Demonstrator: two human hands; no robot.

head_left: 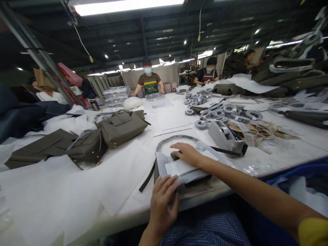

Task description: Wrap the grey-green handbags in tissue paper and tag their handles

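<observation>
My left hand point(162, 200) rests at the near edge of a flat dark piece wrapped in white paper point(179, 169), its fingers curled down onto the wrapping at the table's front edge. My right hand point(187, 153) lies flat on top of the same wrapped piece, fingers stretched out and pressing the paper down. A dark strap point(176, 138) curves out from under the paper behind my right hand, and another strap end point(147, 179) trails to the left.
A grey tape dispenser point(227, 138) stands just right of my hands. Several olive-grey bags point(120, 128) lie to the left on white paper. Several tape rolls point(217, 112) are scattered further back. Three people work at the far end of the table point(77, 198).
</observation>
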